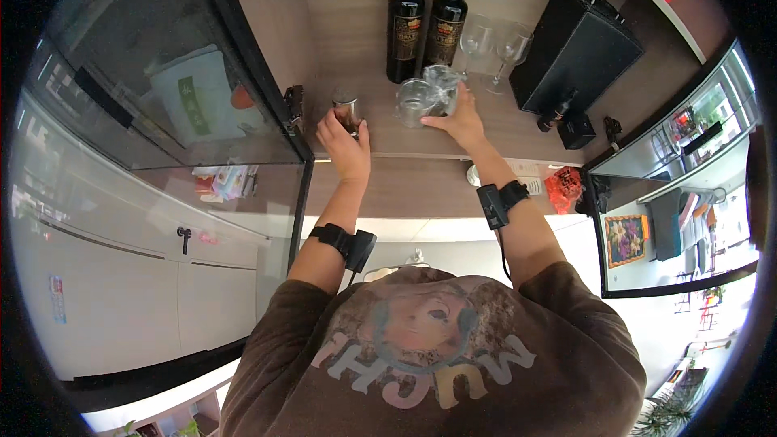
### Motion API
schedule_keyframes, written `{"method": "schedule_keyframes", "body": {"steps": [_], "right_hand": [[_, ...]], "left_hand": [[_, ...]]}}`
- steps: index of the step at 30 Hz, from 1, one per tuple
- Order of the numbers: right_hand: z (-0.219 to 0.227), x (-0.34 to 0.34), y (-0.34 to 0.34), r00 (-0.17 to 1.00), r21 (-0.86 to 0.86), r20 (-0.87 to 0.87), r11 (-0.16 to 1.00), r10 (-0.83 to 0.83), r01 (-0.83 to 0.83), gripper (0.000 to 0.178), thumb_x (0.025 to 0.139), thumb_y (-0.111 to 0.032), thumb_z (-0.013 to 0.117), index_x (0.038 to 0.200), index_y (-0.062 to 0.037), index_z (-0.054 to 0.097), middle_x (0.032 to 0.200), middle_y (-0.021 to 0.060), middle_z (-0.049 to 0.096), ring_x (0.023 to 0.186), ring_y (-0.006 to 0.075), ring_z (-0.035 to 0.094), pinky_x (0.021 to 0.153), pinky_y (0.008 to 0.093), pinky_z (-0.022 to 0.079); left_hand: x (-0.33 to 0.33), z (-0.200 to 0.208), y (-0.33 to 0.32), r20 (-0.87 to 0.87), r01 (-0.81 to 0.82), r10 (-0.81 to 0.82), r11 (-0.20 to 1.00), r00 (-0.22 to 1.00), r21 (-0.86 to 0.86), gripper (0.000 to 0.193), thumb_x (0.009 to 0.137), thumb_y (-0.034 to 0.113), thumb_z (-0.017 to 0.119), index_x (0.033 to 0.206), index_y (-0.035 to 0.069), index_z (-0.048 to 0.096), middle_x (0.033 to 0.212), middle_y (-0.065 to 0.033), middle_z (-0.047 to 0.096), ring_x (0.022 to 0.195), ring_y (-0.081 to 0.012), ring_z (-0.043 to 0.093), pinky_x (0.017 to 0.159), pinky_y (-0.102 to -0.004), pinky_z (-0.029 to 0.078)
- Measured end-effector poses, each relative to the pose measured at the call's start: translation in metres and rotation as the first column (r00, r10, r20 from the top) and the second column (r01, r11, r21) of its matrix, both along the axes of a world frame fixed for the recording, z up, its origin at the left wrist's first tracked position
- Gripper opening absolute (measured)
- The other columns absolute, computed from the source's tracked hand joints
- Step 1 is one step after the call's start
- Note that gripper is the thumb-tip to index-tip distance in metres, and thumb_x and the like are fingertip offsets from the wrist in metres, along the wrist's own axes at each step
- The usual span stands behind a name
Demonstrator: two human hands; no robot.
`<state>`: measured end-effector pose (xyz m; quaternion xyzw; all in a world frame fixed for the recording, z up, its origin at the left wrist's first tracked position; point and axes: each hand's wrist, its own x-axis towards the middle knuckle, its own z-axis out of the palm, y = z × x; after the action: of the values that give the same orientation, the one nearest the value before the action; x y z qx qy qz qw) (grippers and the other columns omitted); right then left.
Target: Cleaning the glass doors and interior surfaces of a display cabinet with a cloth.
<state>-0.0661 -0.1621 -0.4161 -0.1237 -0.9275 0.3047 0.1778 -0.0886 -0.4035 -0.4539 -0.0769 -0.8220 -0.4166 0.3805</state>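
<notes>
My left hand (348, 148) is closed around a small dark cylindrical container (346, 109) with a shiny rim, standing at the left of the wooden shelf (374, 131). To the right, my right hand (463, 123) curves its thumb and fingers around a clear glass (442, 85). A second clear glass (413, 99) stands close against it on the left, by my thumb tip. Two dark wine bottles (405, 36) stand upright behind these glasses. Just beyond my right fingers are two stemmed wine glasses (511, 47).
A black box (566, 53) stands at the shelf's right, with a small black box (576, 131) before it. Glass cabinet doors swing out at left (162, 57) and right (680, 218). A red plastic bag (564, 188) lies on the lower level.
</notes>
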Motion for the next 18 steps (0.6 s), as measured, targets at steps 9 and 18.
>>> {"method": "schedule_keyframes", "body": {"steps": [9,18], "right_hand": [[0.010,-0.008,-0.079,0.994,-0.073,0.065,0.994,0.087,-0.083,0.130,0.057,-0.062,0.086,0.152,0.0000,0.022,0.149,0.0336,0.034,0.141,0.0421,0.035,0.110,0.0416,0.040],[0.001,-0.059,-0.116,0.987,0.037,0.057,0.988,0.149,-0.151,0.126,0.061,-0.055,0.085,0.152,0.0012,0.019,0.146,0.0266,0.035,0.127,0.0384,0.051,0.099,0.0409,0.050]], "left_hand": [[0.022,-0.009,-0.014,-0.012,-0.013,0.015,0.994,1.000,0.107,0.061,0.084,0.022,0.074,0.130,-0.003,0.044,0.116,-0.0231,0.050,0.107,-0.0420,0.048,0.094,-0.0505,0.039],[0.025,-0.011,-0.017,-0.051,0.002,0.005,0.990,0.999,0.138,0.063,0.083,0.019,0.078,0.131,-0.002,0.043,0.118,-0.0215,0.049,0.110,-0.0390,0.049,0.095,-0.0467,0.040]]}}
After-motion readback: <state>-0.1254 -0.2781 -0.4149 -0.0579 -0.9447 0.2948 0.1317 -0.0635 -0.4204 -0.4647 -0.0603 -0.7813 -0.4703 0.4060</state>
